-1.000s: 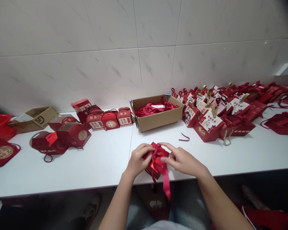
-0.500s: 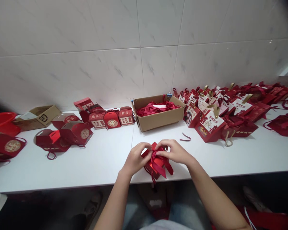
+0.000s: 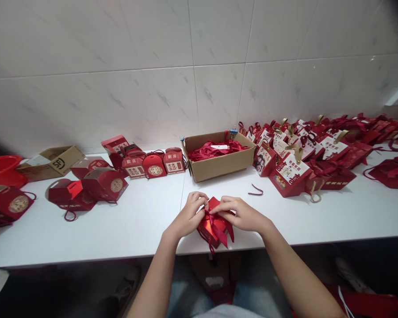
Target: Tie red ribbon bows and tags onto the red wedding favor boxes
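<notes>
A small red gift box (image 3: 208, 236) sits near the table's front edge, with a dark red satin ribbon (image 3: 220, 235) tied in a bow on its top. My left hand (image 3: 189, 217) is at the box's left side, thumb and fingertips closed on the ribbon by the knot. From the right, my right hand (image 3: 241, 213) reaches over the bow, its index finger at the knot and the other fingers curled on a ribbon loop. The fingers partly cover the knot. Ribbon tails hang over the box's front, and a thin cord dangles at its lower edge.
Behind the box stands a cardboard box (image 3: 220, 170) of red ribbons. A short dark cord (image 3: 256, 190) lies to the right. Many finished red boxes (image 3: 290, 174) crowd the right side. More red boxes (image 3: 104, 183), an SF carton (image 3: 53, 163) and a red basin (image 3: 3, 170) are left.
My right hand has shifted slightly, its index finger now stretched toward the knot. My left fingers have moved a little on the ribbon, and the right-hand ribbon tail has drawn inward.
</notes>
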`<state>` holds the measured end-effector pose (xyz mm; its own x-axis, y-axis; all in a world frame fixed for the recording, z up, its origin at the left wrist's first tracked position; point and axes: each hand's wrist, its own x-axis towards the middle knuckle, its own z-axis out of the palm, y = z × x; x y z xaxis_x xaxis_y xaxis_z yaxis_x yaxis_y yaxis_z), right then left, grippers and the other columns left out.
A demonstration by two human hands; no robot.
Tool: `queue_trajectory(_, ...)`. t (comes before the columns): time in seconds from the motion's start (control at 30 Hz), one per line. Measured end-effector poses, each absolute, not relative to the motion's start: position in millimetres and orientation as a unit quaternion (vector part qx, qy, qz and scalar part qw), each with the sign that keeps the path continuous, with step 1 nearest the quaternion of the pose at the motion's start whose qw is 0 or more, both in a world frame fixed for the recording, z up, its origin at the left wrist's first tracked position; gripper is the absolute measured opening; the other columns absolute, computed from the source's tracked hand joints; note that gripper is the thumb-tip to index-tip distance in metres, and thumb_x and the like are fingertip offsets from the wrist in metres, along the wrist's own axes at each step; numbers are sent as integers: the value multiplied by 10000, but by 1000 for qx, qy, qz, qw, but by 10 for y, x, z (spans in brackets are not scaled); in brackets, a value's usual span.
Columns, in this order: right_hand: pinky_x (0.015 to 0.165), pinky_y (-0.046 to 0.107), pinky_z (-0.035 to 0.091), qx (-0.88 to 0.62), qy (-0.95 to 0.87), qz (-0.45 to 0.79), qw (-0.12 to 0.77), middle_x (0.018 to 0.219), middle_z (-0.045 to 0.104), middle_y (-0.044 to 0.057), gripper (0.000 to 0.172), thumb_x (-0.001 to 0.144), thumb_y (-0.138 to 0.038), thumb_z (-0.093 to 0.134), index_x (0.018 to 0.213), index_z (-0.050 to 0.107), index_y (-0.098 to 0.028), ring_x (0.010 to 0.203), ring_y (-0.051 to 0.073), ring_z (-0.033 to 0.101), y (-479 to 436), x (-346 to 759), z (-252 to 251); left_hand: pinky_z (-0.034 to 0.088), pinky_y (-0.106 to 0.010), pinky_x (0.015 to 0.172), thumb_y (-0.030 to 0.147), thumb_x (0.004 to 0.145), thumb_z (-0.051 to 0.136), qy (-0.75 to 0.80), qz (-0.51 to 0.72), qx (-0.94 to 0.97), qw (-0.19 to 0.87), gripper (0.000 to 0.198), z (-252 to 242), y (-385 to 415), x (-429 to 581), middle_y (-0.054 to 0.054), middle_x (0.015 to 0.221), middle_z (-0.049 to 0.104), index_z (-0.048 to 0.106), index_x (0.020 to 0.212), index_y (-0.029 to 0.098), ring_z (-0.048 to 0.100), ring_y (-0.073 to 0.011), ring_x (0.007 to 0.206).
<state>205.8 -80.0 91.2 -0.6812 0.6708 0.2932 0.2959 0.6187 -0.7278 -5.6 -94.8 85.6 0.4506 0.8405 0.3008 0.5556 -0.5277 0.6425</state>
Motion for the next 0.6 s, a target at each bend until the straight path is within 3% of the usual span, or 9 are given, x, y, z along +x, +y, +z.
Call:
queue_trajectory(0.23, 719, 269, 437, -285, -873, 306, 250, 805, 498, 18, 497, 783, 5, 412, 1028, 705, -312, 764, 140, 496, -794, 2076, 856, 349, -435, 1016, 96, 802, 376, 410, 294, 816, 282, 192, 802, -857, -71, -52, 1157, 535, 506, 723, 212, 391, -239, 1158)
queue_trajectory(0.37, 737, 286, 435, -281, -884, 288, 239, 828, 499, 26, 488, 788, -4, 417, 1013, 710, -324, 793, 152, 484, -792, 2081, 825, 363, -435, 999, 216, 874, 411, 417, 333, 797, 284, 191, 761, -833, -38, -67, 1136, 560, 516, 714, 207, 426, -238, 1130)
queue_trajectory(0.6, 756, 285, 434, -271, -887, 285, 241, 832, 503, 27, 472, 792, -7, 428, 977, 722, -327, 811, 151, 478, -792, 2097, 797, 396, -413, 935, 277, 842, 528, 455, 371, 775, 232, 130, 697, -838, 6, -77, 1047, 586, 490, 742, 202, 475, -222, 1051)
